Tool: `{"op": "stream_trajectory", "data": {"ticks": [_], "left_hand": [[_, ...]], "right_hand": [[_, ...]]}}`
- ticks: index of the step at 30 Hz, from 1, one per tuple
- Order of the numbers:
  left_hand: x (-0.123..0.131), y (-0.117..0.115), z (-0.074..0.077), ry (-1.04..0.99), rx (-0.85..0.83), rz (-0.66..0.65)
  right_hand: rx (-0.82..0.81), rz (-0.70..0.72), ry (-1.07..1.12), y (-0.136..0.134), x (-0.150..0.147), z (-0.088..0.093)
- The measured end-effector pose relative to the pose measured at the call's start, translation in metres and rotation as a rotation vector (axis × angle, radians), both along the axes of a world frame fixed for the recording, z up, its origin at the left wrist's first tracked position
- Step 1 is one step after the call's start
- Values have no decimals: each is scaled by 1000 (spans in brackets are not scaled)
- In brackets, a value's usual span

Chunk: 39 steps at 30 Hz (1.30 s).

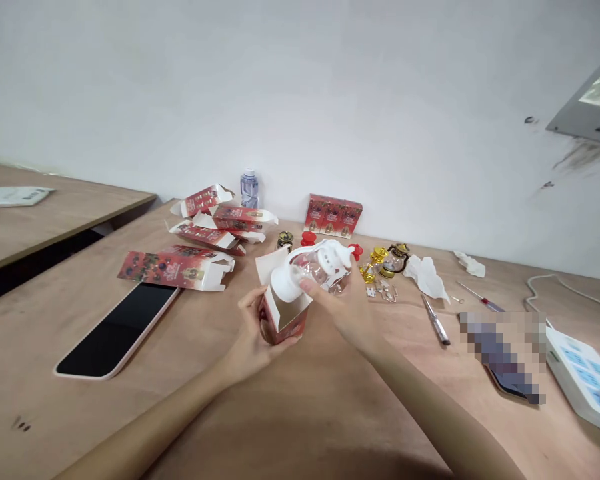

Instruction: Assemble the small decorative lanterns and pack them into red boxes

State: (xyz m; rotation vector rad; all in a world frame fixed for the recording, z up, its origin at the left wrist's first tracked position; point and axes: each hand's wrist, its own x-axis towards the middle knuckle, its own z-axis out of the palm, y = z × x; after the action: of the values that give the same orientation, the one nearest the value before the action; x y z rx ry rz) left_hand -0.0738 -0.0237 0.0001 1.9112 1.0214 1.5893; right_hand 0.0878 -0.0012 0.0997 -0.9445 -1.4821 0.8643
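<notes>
Lantern (314, 269), pinched in our right hand (347, 312), is a miniature type: white base, transparent globe, white cap with holes, and white frame members along the globe. It is tilted, cap up and toward the right, with its base over the mouth of the held carton (293, 328); we cannot tell how far the base sits inside. Our right thumb presses the near side; the other fingers are largely hidden behind. Our left hand (255, 328) grips the carton, thumb on its left side and fingers curled beneath. The carton is red outside and white inside, with one flap raised.

Left of the carton, we find a pink-edged smartphone (123, 327) and opened red boxes (153, 265). Beyond the carton stand three red boxes (333, 215) in a row. Right of the carton are a gold lantern (375, 265), small metal parts (371, 292), crumpled tissue (426, 277) and a clear-handled screwdriver (437, 323).
</notes>
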Motion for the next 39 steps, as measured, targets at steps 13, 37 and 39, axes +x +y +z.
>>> {"op": "stream_trajectory", "data": {"ticks": [13,37,39], "left_hand": [[6,-6,4,-196,-133,-92],[0,-8,14,-14,-56,-151],[-1,-9,16,-18,-82,-209]], "right_hand": [[183,85,-759,5,10,18],[-35,546,-203,20,32,8],[-62,515,-121,24,25,-2]]}}
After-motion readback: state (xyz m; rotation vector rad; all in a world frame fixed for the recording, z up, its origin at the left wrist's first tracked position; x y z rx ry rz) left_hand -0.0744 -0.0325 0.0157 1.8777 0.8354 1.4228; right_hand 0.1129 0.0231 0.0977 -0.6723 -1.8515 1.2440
